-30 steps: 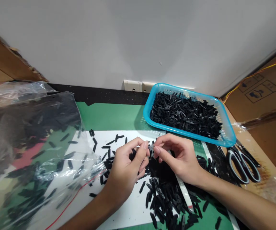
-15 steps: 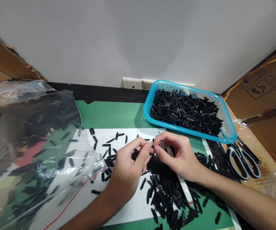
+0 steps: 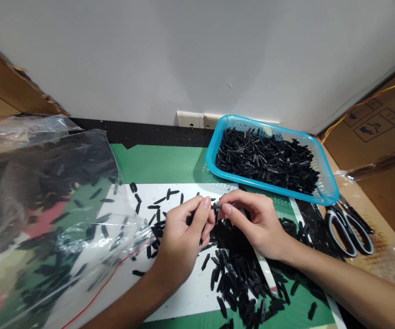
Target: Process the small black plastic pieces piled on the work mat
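Observation:
Over the white sheet (image 3: 184,292), my left hand (image 3: 185,233) is closed, its thumb and index finger pinching a small black plastic piece (image 3: 216,208). Other black pieces show inside its curled fingers. My right hand (image 3: 255,226) comes in from the right, thumb and index fingertip closed on the other end of the same small piece. Exactly how the parts fit there is too small to tell. Below my hands lies a heap of slim black plastic pieces (image 3: 242,278). More of them are scattered over the sheet to the left.
A blue plastic basket (image 3: 213,164) full of similar black pieces stands at the back right. Scissors (image 3: 350,230) lie right of it. A clear zip bag (image 3: 91,196) with black pieces spreads on the left. Behind is a grey wall (image 3: 132,59); a cardboard box (image 3: 382,123) stands right.
My fingertips have shifted slightly, and the small black piece now shows lengthwise between them. Both hands stay in nearly the same place; the view has moved a little.

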Motion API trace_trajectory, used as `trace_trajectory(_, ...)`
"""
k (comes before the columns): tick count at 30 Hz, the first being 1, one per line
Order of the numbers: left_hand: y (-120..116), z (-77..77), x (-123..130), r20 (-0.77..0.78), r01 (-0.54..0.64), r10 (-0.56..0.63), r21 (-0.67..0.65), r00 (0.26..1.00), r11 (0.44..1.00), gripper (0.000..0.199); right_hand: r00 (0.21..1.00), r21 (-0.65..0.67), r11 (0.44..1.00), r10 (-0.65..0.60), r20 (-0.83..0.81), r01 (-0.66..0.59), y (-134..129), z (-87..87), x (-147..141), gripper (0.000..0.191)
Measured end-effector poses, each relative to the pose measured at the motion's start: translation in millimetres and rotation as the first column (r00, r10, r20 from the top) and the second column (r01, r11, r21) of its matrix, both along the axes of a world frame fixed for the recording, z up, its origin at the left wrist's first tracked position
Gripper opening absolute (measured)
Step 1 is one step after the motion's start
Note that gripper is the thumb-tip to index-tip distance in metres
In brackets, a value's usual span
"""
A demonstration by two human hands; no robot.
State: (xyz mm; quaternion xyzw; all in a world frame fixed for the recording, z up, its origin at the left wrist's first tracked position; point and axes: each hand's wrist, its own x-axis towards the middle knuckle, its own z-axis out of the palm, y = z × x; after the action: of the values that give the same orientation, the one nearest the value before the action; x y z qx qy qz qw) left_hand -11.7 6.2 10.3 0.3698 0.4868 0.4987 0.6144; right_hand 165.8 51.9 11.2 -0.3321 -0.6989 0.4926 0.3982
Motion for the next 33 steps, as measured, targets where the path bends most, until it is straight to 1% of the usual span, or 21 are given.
trace_trajectory(3, 0.3, 1.0, 0.4, 0.016, 0.0, 0.0, 0.002, 1.0, 1.0, 0.051, 0.999, 0.065, 0.998, -0.016, 0.037, 0.014, -2.3, 0.5, -0.8, 0.016)
trace_trajectory(4, 0.2, 1.1, 0.3, 0.025, 0.001, -0.001, 0.002, 1.0, 1.0, 0.051, 0.997, 0.134, 0.991, -0.035, 0.072, 0.025, -3.1, 2.0, -0.7, 0.017)
trace_trajectory(5, 0.0, 1.1, 0.0, 0.04, 0.003, -0.003, 0.003, 0.999, 1.0, 0.051, 0.99, 0.239, 0.97, -0.064, 0.122, 0.033, -3.3, 4.5, -0.1, 0.018)
trace_trajectory(6, -0.2, 1.1, -0.3, 0.057, 0.004, -0.004, 0.004, 0.998, 1.0, 0.051, 0.977, 0.376, 0.926, -0.11, 0.185, 0.033, -2.9, 7.9, 1.0, 0.018)
trace_trajectory(7, -0.5, 1.1, -0.6, 0.075, 0.005, -0.005, 0.004, 0.997, 1.0, 0.051, 0.953, 0.523, 0.852, -0.176, 0.246, 0.022, -1.4, 12.2, 3.0, 0.019)
trace_trajectory(9, -1.1, 1.6, -1.3, 0.101, 0.01, -0.01, -0.001, 0.995, 1.0, 0.052, 0.882, 0.748, 0.663, -0.342, 0.323, -0.016, 5.4, 22.5, 9.0, 0.02)
trace_trajectory(10, -1.4, 2.0, -1.6, 0.109, 0.015, -0.014, -0.007, 0.994, 1.0, 0.052, 0.84, 0.807, 0.59, -0.431, 0.33, -0.014, 10.6, 27.8, 12.8, 0.019)
trace_trajectory(12, -1.8, 3.4, -2.2, 0.121, 0.026, -0.023, -0.02, 0.992, 0.999, 0.052, 0.748, 0.84, 0.542, -0.571, 0.337, 0.036, 22.4, 36.6, 20.5, 0.014)
trace_trajectory(13, -1.9, 4.2, -2.4, 0.127, 0.03, -0.027, -0.026, 0.992, 0.999, 0.053, 0.695, 0.839, 0.542, -0.623, 0.358, 0.054, 27.7, 39.6, 23.8, 0.008)
trace_trajectory(14, -1.9, 4.9, -2.6, 0.129, 0.034, -0.03, -0.033, 0.991, 0.999, 0.053, 0.663, 0.825, 0.561, -0.642, 0.383, 0.067, 31.7, 41.7, 26.2, 0.011)
trace_trajectory(15, -1.9, 5.4, -2.8, 0.128, 0.036, -0.031, -0.04, 0.991, 0.999, 0.054, 0.663, 0.806, 0.587, -0.634, 0.398, 0.078, 34.0, 42.8, 27.6, 0.018)
trace_trajectory(16, -1.8, 5.5, -2.8, 0.125, 0.036, -0.03, -0.046, 0.992, 0.998, 0.054, 0.699, 0.778, 0.624, -0.589, 0.406, 0.074, 34.1, 43.0, 27.7, 0.022)
trace_trajectory(17, -1.8, 5.4, -2.8, 0.12, 0.036, -0.03, -0.05, 0.992, 0.998, 0.054, 0.765, 0.741, 0.669, -0.505, 0.401, 0.054, 32.1, 42.7, 26.7, 0.023)
trace_trajectory(19, -1.9, 4.7, -2.5, 0.12, 0.035, -0.029, -0.055, 0.992, 0.998, 0.051, 0.898, 0.65, 0.758, -0.247, 0.364, -0.055, 23.5, 40.5, 21.8, 0.023)
trace_trajectory(20, -2.0, 4.3, -2.2, 0.122, 0.031, -0.024, -0.055, 0.992, 0.998, 0.05, 0.932, 0.599, 0.79, -0.108, 0.346, -0.131, 18.0, 38.7, 18.3, 0.022)
trace_trajectory(21, -2.1, 4.1, -1.9, 0.123, 0.024, -0.017, -0.057, 0.992, 0.998, 0.05, 0.943, 0.547, 0.814, 0.004, 0.333, -0.196, 12.7, 36.6, 14.6, 0.022)
trace_trajectory(23, -2.4, 4.4, -1.2, 0.117, 0.012, -0.003, -0.068, 0.993, 0.998, 0.05, 0.943, 0.435, 0.863, 0.123, 0.309, -0.255, 3.9, 31.3, 7.8, 0.019)
trace_trajectory(25, -2.4, 5.2, -0.8, 0.111, 0.015, -0.006, -0.078, 0.994, 0.997, 0.051, 0.953, 0.314, 0.919, 0.161, 0.257, -0.239, -1.1, 25.3, 3.1, 0.014)
trace_trajectory(27, -2.1, 5.7, -0.8, 0.119, 0.031, -0.023, -0.072, 0.993, 0.997, 0.049, 0.968, 0.197, 0.959, 0.169, 0.184, -0.204, -3.0, 19.5, 0.5, 0.007)
trace_trajectory(30, -1.6, 4.3, -1.5, 0.127, 0.04, -0.034, -0.046, 0.991, 0.998, 0.041, 0.988, 0.078, 0.99, 0.112, 0.102, -0.12, -3.5, 12.3, -0.9, 0.008)
trace_trajectory(33, -1.3, 2.2, -2.4, 0.106, 0.042, -0.04, -0.013, 0.994, 0.999, 0.036, 0.998, -0.014, 1.0, 0.024, 0.058, -0.023, -4.3, 6.2, -1.7, 0.01)
